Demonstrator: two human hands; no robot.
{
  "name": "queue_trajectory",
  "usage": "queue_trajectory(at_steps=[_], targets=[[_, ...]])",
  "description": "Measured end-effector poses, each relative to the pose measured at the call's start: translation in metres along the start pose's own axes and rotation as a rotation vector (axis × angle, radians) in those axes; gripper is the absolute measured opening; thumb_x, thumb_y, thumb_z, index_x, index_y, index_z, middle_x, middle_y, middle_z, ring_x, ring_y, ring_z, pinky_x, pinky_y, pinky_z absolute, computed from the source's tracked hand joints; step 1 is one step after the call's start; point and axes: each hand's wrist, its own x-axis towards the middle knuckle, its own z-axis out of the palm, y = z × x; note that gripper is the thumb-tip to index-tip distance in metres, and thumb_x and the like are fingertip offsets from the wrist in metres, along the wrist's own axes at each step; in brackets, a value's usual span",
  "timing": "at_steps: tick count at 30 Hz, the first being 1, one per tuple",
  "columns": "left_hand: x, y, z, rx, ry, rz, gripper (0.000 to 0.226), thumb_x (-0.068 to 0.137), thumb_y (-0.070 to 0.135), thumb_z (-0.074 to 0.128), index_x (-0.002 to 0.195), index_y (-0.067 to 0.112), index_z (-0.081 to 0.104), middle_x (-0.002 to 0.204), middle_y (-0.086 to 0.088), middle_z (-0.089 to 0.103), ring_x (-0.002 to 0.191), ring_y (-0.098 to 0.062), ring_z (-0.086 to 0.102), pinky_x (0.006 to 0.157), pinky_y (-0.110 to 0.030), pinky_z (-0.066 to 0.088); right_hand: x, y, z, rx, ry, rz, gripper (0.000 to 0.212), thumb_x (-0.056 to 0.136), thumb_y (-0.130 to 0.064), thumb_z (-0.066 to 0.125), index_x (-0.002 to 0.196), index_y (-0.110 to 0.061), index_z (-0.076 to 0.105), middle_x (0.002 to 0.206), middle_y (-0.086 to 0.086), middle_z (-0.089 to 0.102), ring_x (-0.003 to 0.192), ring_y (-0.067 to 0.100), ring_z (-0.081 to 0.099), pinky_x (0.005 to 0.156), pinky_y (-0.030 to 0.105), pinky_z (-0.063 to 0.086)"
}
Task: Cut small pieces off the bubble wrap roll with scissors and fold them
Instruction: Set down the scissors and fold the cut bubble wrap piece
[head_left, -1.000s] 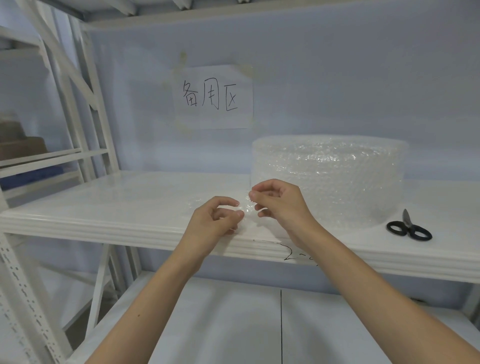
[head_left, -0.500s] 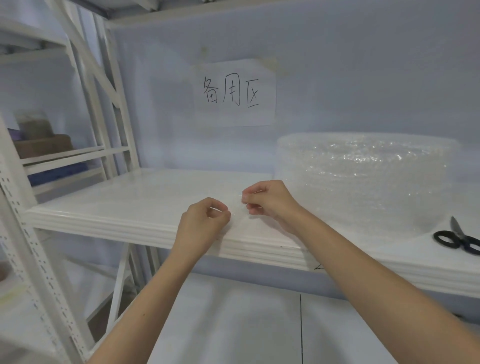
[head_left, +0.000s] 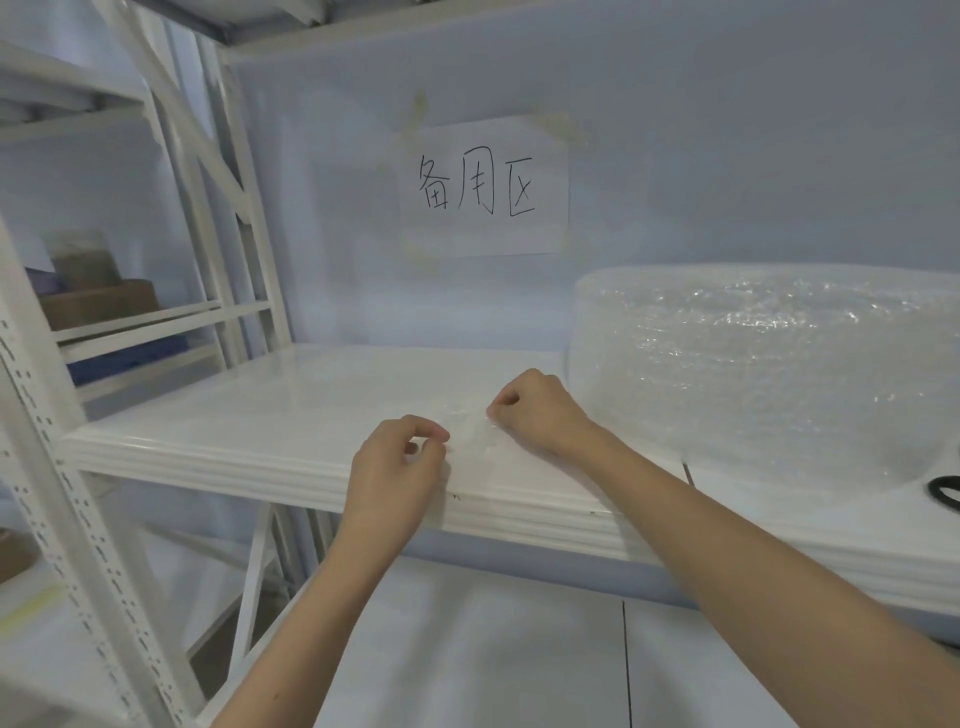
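A small clear piece of bubble wrap (head_left: 470, 434) lies low over the white shelf (head_left: 270, 410), stretched between my two hands. My left hand (head_left: 397, 467) pinches its near left edge with thumb and forefinger. My right hand (head_left: 535, 410) pinches its far right edge, fingers curled. The big bubble wrap roll (head_left: 763, 364) stands on the shelf just right of my right hand. Only one black handle loop of the scissors (head_left: 945, 491) shows at the right frame edge.
A paper sign with handwritten characters (head_left: 483, 187) is taped to the wall behind. White rack uprights (head_left: 234, 208) rise at the left, with cardboard boxes (head_left: 98, 301) on a neighbouring shelf. A lower white shelf (head_left: 493, 649) lies beneath my forearms.
My view has swung left, so the roll and scissors slid towards the right edge. Both hands keep their pinch on the piece and have lowered it towards the shelf.
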Motion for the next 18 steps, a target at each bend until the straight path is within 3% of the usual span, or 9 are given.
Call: queue_trajectory(at_steps=[1, 3, 9, 12, 18], targets=[[-0.001, 0.001, 0.000, 0.000, 0.000, 0.005, 0.025, 0.090, 0.012, 0.053, 0.084, 0.031, 0.066, 0.105, 0.011, 0.066, 0.097, -0.012, 0.060, 0.073, -0.020, 0.041, -0.002, 0.001, 0.000, -0.005, 0.014, -0.021, 0.041, 0.083, -0.017, 0.053, 0.047, -0.020, 0.034, 0.051, 0.003, 0.040, 0.052, 0.024, 0.034, 0.052, 0.033, 0.031], [-0.003, 0.002, -0.001, -0.003, -0.001, 0.015, 0.025, 0.090, 0.011, 0.053, 0.083, 0.031, 0.066, 0.104, 0.011, 0.067, 0.097, -0.012, 0.060, 0.072, -0.017, 0.041, -0.008, 0.000, -0.002, -0.017, 0.050, -0.073, 0.039, 0.085, -0.014, 0.044, 0.055, -0.021, 0.021, 0.054, 0.001, 0.024, 0.058, 0.022, 0.022, 0.055, 0.034, 0.021], [-0.013, 0.018, 0.001, -0.037, -0.022, 0.054, 0.026, 0.090, 0.010, 0.052, 0.084, 0.030, 0.067, 0.103, 0.012, 0.067, 0.095, -0.008, 0.059, 0.070, -0.016, 0.040, -0.071, -0.009, -0.034, -0.192, 0.053, -0.197, 0.043, 0.097, -0.026, 0.037, 0.056, -0.014, 0.031, 0.060, 0.000, 0.037, 0.057, 0.023, 0.038, 0.053, 0.034, 0.029], [-0.021, 0.031, 0.010, -0.083, -0.055, 0.081, 0.025, 0.091, 0.010, 0.051, 0.086, 0.027, 0.069, 0.103, 0.014, 0.066, 0.094, -0.001, 0.058, 0.070, -0.016, 0.040, -0.129, -0.003, -0.064, -0.316, 0.043, -0.229, 0.042, 0.098, -0.033, 0.038, 0.060, -0.014, 0.042, 0.067, -0.001, 0.047, 0.067, 0.021, 0.050, 0.061, 0.036, 0.041], [-0.041, 0.065, 0.053, -0.131, -0.215, 0.151, 0.024, 0.092, 0.013, 0.051, 0.089, 0.029, 0.069, 0.102, 0.019, 0.068, 0.096, 0.000, 0.059, 0.070, -0.015, 0.040, -0.221, 0.045, -0.142, -0.529, 0.292, 0.022, 0.045, 0.093, -0.036, 0.045, 0.055, -0.016, 0.036, 0.054, -0.002, 0.043, 0.058, 0.021, 0.050, 0.056, 0.036, 0.036]])
